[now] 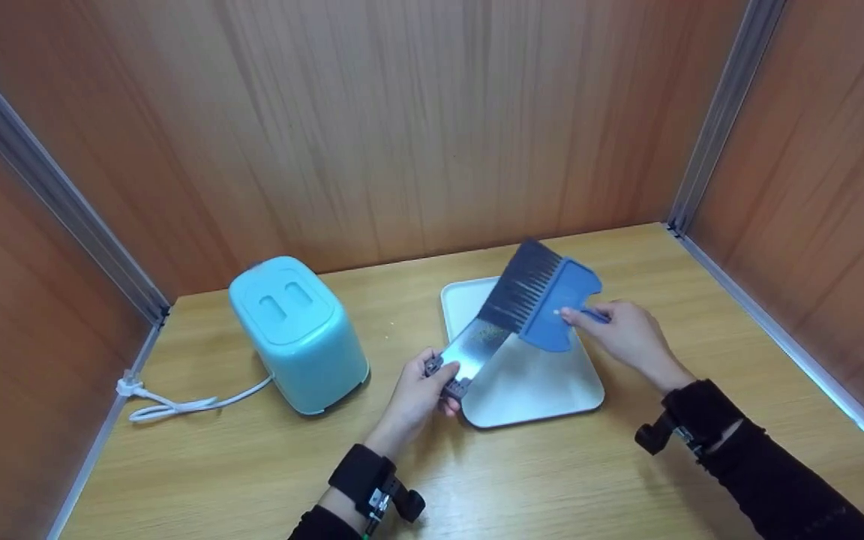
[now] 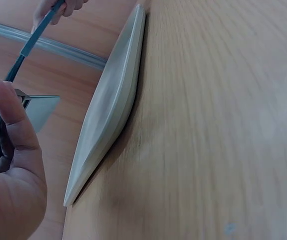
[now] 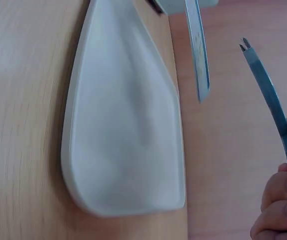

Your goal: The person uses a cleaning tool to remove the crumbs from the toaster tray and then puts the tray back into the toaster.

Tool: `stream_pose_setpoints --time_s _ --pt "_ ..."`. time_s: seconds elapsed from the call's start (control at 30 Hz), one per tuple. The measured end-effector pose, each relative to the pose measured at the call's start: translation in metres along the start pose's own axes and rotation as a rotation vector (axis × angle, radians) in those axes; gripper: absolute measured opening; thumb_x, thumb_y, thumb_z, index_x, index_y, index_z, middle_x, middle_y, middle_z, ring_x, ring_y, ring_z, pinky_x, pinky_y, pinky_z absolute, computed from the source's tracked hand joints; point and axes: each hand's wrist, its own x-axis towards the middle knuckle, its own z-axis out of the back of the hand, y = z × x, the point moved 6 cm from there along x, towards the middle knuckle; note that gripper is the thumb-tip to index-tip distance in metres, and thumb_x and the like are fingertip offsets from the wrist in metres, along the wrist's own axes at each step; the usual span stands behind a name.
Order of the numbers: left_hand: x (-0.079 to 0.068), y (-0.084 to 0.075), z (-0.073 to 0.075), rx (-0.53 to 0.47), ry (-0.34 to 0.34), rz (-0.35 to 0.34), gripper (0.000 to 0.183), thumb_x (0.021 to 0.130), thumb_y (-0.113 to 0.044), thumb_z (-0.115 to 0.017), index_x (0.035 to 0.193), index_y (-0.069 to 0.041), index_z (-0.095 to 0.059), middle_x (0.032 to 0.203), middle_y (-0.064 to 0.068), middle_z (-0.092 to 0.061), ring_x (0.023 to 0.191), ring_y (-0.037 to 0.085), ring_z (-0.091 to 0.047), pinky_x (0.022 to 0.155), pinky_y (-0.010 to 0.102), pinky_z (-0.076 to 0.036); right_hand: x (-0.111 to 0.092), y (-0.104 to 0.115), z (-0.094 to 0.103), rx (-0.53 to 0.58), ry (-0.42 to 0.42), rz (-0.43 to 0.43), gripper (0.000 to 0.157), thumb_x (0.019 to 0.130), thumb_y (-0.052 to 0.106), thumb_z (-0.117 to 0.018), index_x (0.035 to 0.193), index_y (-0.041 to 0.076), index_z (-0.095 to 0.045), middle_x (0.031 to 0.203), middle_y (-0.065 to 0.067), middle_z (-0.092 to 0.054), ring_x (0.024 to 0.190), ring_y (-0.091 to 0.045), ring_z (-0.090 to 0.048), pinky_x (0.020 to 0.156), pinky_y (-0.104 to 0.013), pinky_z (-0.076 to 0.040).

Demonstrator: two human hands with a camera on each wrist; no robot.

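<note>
Left of centre, a glossy pale-blue toaster [image 1: 304, 337], its lid marked with two oblong recesses, stands on the worktop [image 1: 552, 480], its white cord [image 1: 199, 406] looped to its left. Near the lower middle, my left hand [image 1: 417, 390] grips the grey end of a shiny metal plate [image 1: 469, 351], flecked yellowish toward its upper end. Right of centre, it tilts above a white, round-cornered tray [image 1: 541, 386]. Over its upper end slants a flat blue brush [image 1: 561, 300] with dark, clumped bristles; I cannot tell whether they touch. My right hand [image 1: 631, 337] pinches the brush's handle.
</note>
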Motion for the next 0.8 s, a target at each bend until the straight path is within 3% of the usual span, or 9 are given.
stream_pose_setpoints --time_s 0.33,0.43,0.6,0.8 --pt "0.005 -0.002 0.001 0.046 0.011 0.012 0.012 0.11 -0.011 -0.057 0.119 -0.004 -0.055 0.092 0.012 -0.07 0.053 0.011 -0.061 0.047 0.021 -0.055 -0.008 0.041 -0.031 -0.061 0.075 0.047 0.065 0.093 0.074 -0.069 0.069 0.017 -0.048 0.068 0.002 -0.032 0.065 -0.018 -0.042 0.062 -0.028 -0.029" --pt "0.005 -0.002 0.001 0.063 0.001 0.02 0.013 0.11 -0.011 -0.056 0.121 -0.004 -0.056 0.099 0.016 -0.072 0.054 0.012 -0.062 0.048 0.022 -0.056 -0.009 0.047 -0.036 -0.096 0.074 0.069 0.064 0.093 0.073 -0.07 0.068 0.018 -0.047 0.066 0.003 -0.03 0.063 -0.018 -0.04 0.061 -0.028 -0.028" --pt "0.005 -0.005 0.001 0.07 0.007 -0.016 0.011 0.109 -0.009 -0.057 0.118 -0.002 -0.056 0.09 0.013 -0.07 0.051 0.011 -0.061 0.046 0.021 -0.054 -0.009 0.053 -0.039 -0.147 0.039 0.138 0.064 0.094 0.068 -0.072 0.066 0.02 -0.04 0.064 0.006 -0.028 0.059 -0.014 -0.034 0.057 -0.026 -0.023" --pt "0.004 -0.005 -0.001 0.061 0.015 -0.021 0.01 0.108 -0.008 -0.059 0.115 -0.003 -0.055 0.089 0.011 -0.066 0.051 0.01 -0.06 0.045 0.02 -0.054 -0.005 0.051 -0.039 -0.191 0.03 0.142 0.063 0.095 0.068 -0.071 0.066 0.02 -0.042 0.064 0.006 -0.028 0.059 -0.014 -0.035 0.057 -0.027 -0.024"
